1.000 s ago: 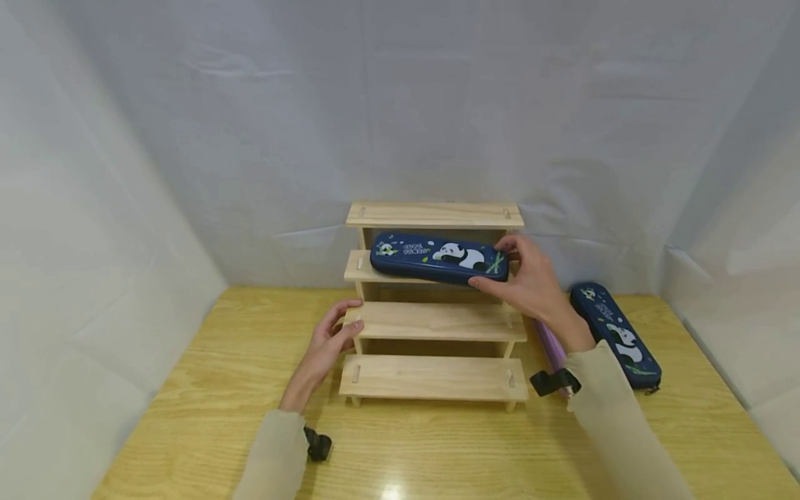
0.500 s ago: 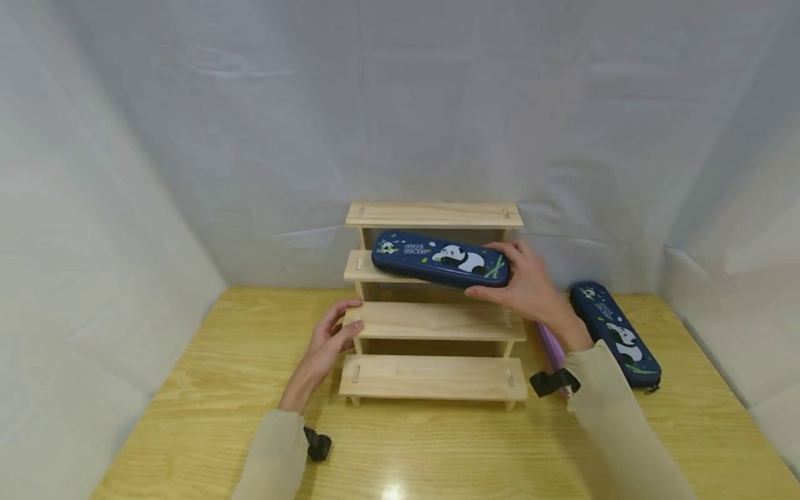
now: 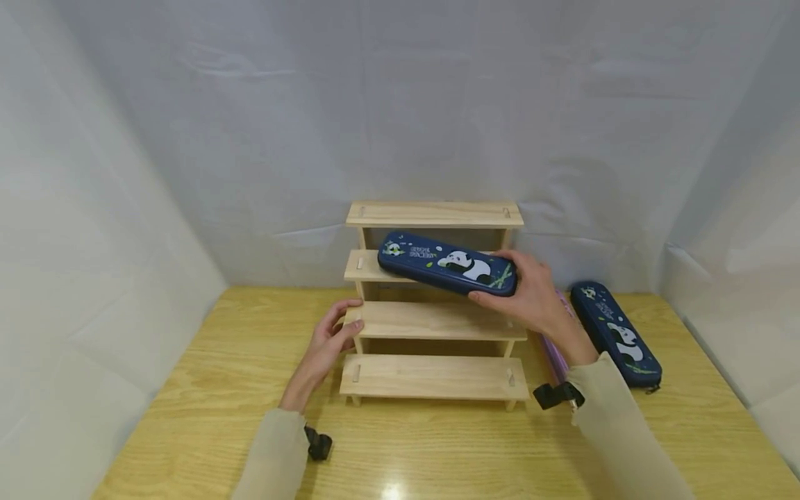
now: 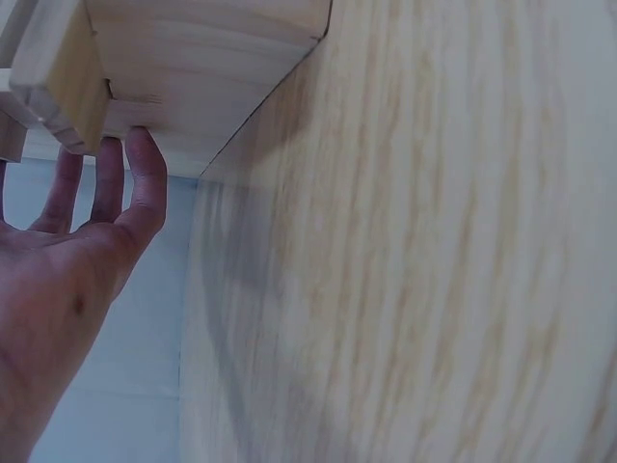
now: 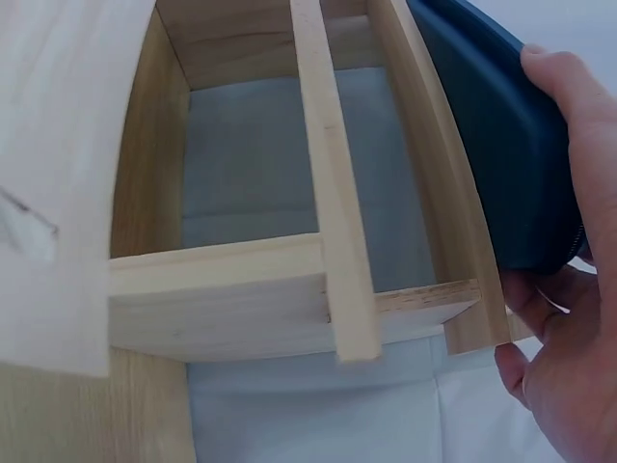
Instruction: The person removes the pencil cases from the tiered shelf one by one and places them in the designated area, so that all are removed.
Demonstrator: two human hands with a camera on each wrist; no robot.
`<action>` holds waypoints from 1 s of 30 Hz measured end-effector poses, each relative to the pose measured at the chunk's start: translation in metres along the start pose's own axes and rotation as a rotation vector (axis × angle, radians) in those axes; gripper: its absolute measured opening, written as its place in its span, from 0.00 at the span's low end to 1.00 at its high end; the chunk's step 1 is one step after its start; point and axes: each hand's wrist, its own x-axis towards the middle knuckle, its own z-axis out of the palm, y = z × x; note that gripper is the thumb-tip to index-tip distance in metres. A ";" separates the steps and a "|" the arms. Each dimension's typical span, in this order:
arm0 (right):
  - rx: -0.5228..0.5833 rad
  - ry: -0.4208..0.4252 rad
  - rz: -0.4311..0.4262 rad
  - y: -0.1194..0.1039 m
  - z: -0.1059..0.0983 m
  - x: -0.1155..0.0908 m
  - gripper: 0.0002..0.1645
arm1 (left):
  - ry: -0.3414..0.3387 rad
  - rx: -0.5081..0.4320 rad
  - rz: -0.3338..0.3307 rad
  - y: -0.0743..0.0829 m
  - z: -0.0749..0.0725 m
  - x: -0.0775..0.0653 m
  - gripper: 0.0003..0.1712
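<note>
My right hand grips the right end of a dark blue pencil case with a panda print, thumb along its front edge and fingers behind. The case tilts, left end higher, over the second-highest step of a pale wooden stepped display shelf. In the right wrist view the case's dark underside shows beside the shelf's top boards. On the other side, my left hand holds the left end of the third step down, thumb at its front edge. Its fingers reach up against the side panel in the left wrist view.
A second blue panda pencil case lies slanted on the wooden table, right of the shelf. Between them lies a purple item, partly hidden by my right forearm. White sheeting hangs behind and at both sides.
The pencil case has shifted a little to the right, and its right end has dipped as my right hand moved right and down. My left hand and the shelf have stayed put.
</note>
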 end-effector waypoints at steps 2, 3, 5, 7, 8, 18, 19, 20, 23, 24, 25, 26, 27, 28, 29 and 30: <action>0.001 0.017 0.003 0.001 -0.001 -0.004 0.45 | -0.001 -0.001 -0.001 0.000 0.000 0.000 0.25; 0.003 0.030 -0.001 0.001 -0.001 -0.007 0.45 | -0.002 0.000 0.000 0.000 0.000 0.000 0.25; 0.008 0.062 -0.018 0.003 -0.002 -0.012 0.45 | 0.000 -0.001 0.001 0.000 0.000 0.000 0.25; 0.017 0.103 -0.055 0.005 -0.002 -0.016 0.46 | 0.002 -0.003 0.003 -0.001 0.000 0.000 0.25; 0.024 0.123 -0.075 0.006 -0.002 -0.018 0.45 | 0.002 -0.006 0.005 -0.001 0.000 0.000 0.25; 0.011 0.249 -0.160 0.016 -0.005 -0.038 0.45 | 0.003 -0.005 0.030 -0.002 -0.001 -0.001 0.24; 0.009 0.253 -0.160 0.017 -0.005 -0.040 0.45 | 0.002 -0.003 0.031 -0.002 -0.002 -0.001 0.25; 0.010 0.258 -0.159 0.018 -0.005 -0.041 0.45 | 0.000 -0.003 0.032 -0.002 -0.002 -0.001 0.25; 0.011 0.272 -0.162 0.021 -0.006 -0.046 0.45 | -0.002 0.000 0.033 -0.002 -0.003 0.000 0.25; 0.011 0.277 -0.162 0.022 -0.007 -0.047 0.45 | 0.000 -0.002 0.032 -0.002 -0.003 0.000 0.25; 0.012 0.278 -0.158 0.023 -0.007 -0.048 0.45 | 0.000 -0.004 0.031 -0.003 -0.003 0.000 0.25; 0.012 0.280 -0.156 0.024 -0.008 -0.050 0.45 | 0.000 -0.005 0.031 -0.003 -0.003 -0.001 0.25; 0.009 0.282 -0.153 0.025 -0.009 -0.051 0.46 | 0.000 -0.008 0.031 -0.003 -0.003 -0.001 0.25; 0.005 0.286 -0.149 0.026 -0.010 -0.052 0.46 | -0.001 -0.008 0.031 -0.003 -0.003 -0.001 0.25; 0.001 0.287 -0.145 0.027 -0.011 -0.054 0.46 | -0.002 -0.009 0.032 -0.003 -0.002 -0.001 0.25; -0.005 0.288 -0.139 0.028 -0.012 -0.055 0.46 | -0.002 -0.008 0.034 -0.003 -0.002 -0.001 0.25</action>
